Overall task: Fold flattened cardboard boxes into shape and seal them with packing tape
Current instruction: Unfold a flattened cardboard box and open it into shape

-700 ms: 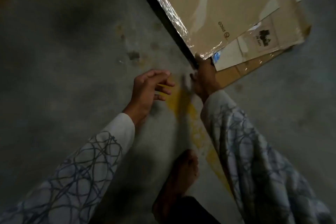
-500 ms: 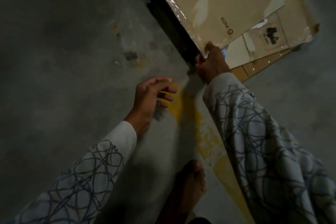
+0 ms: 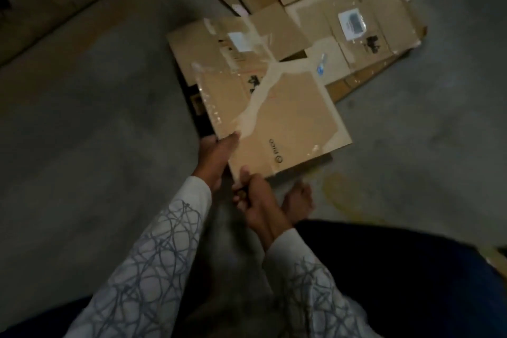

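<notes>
A flattened brown cardboard box [image 3: 285,118] with old clear tape and a small printed logo is lifted off the floor in front of me. My left hand [image 3: 216,155] grips its near left edge, thumb on top. At the near corner my right hand [image 3: 253,197] holds the box, fingers curled round the edge. More flattened boxes [image 3: 365,22] lie in a pile on the floor behind it. No tape roll is in view.
Grey concrete floor [image 3: 96,159] all round, with a yellow stain [image 3: 343,195] at the right. My bare foot [image 3: 297,200] stands just under the held box. A dark stack of cardboard [image 3: 46,0] lies at the far left.
Earlier my right hand reached to the pile's edge on the floor while my left hovered free. Now both hands hold one flattened box, lifted from the pile and drawn toward me.
</notes>
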{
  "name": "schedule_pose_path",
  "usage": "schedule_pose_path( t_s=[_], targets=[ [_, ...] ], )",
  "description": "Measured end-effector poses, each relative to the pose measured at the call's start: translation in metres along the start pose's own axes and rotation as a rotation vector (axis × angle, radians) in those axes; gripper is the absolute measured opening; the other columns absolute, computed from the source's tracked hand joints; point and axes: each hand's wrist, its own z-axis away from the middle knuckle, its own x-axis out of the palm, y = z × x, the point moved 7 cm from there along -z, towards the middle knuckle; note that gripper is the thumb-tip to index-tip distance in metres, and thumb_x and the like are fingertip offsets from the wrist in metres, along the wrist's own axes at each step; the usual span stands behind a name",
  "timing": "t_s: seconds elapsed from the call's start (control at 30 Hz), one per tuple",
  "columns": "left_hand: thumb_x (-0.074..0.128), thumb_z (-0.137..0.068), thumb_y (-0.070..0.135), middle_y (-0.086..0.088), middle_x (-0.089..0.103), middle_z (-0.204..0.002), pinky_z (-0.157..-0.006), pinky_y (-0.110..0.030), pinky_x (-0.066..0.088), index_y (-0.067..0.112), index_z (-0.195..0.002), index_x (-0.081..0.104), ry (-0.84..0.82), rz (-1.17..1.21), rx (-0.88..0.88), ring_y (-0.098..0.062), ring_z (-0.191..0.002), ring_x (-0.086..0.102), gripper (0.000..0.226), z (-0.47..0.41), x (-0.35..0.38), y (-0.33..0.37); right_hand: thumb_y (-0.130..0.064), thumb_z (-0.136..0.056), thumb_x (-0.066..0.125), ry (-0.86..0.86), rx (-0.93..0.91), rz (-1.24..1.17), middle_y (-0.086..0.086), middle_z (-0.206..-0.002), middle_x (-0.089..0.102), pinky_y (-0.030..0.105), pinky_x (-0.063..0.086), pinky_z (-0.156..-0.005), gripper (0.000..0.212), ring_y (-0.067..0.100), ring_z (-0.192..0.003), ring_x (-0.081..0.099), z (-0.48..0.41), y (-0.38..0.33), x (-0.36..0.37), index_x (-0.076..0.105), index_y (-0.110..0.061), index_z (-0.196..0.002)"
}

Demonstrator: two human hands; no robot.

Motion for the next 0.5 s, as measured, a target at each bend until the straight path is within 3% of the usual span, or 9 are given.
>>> schedule_pose_path(
  t_s=[0.07, 0.2, 0.23, 0.33, 0.4, 0.5],
  targets=[
    [0.073, -0.072, 0.024, -0.003, 0.075, -0.087, -0.077, -0.041, 0.059, 0.017, -0.093, 0.075, 0.128, -0.127, 0.142, -0.02, -0.08, 0.069, 0.023, 0.033, -0.045, 0.005, -0.036, -0.101, 0.057, -0.114, -0.031, 0.159, 0.0, -0.066, 0.059, 0.021, 0.036, -0.044, 0.022, 0.006, -0.046, 0.052, 0.046, 0.036, 0.001, 0.063, -0.016, -0.098],
    [0.074, -0.085, 0.025, -0.019, 0.075, -0.097, -0.074, -0.034, 0.056, 0.007, -0.103, 0.074, 0.297, -0.244, 0.391, -0.01, -0.071, 0.061, 0.025, 0.089, -0.113, 0.038, -0.05, -0.102, 0.049, -0.398, -0.255, 0.571, -0.004, -0.065, 0.056, 0.021, 0.035, -0.05, 0.042, 0.008, -0.053, 0.049, 0.118, 0.075, 0.017, 0.068, -0.017, -0.083],
    [0.074, -0.086, 0.028, -0.014, 0.076, -0.095, -0.074, -0.036, 0.058, 0.009, -0.103, 0.075, 0.322, -0.273, 0.45, -0.009, -0.073, 0.061, 0.026, 0.106, -0.126, 0.047, -0.05, -0.103, 0.048, -0.437, -0.28, 0.615, -0.004, -0.065, 0.055, 0.022, 0.036, -0.052, 0.043, 0.009, -0.054, 0.049, 0.132, 0.085, 0.02, 0.068, -0.016, -0.085],
    [0.073, -0.089, 0.026, 0.002, 0.074, -0.094, -0.076, -0.034, 0.056, 0.016, -0.102, 0.075, 0.39, -0.306, 0.592, -0.014, -0.08, 0.066, 0.016, 0.17, -0.161, 0.063, -0.056, -0.098, 0.05, -0.402, -0.441, 0.773, -0.008, -0.065, 0.059, 0.035, 0.05, -0.066, 0.042, 0.011, -0.06, 0.057, 0.156, 0.106, 0.017, 0.066, -0.02, -0.087],
    [0.073, -0.092, 0.022, 0.002, 0.071, -0.09, -0.072, -0.031, 0.052, 0.014, -0.096, 0.074, 0.438, -0.335, 0.649, -0.017, -0.079, 0.066, 0.009, 0.214, -0.178, 0.062, -0.067, -0.091, 0.048, -0.326, -0.597, 0.824, -0.01, -0.07, 0.062, 0.043, 0.054, -0.078, 0.042, 0.013, -0.069, 0.062, 0.168, 0.111, 0.009, 0.06, -0.027, -0.087],
    [0.074, -0.091, 0.019, -0.004, 0.066, -0.073, -0.057, -0.028, 0.044, 0.005, -0.076, 0.063, 0.507, -0.449, 0.718, -0.021, -0.065, 0.059, 0.023, 0.258, -0.18, 0.044, -0.07, -0.09, 0.042, -0.229, -0.814, 0.766, -0.009, -0.089, 0.066, 0.042, 0.054, -0.083, 0.045, 0.013, -0.084, 0.065, 0.189, 0.1, 0.0, 0.058, -0.029, -0.097]
  ],
)
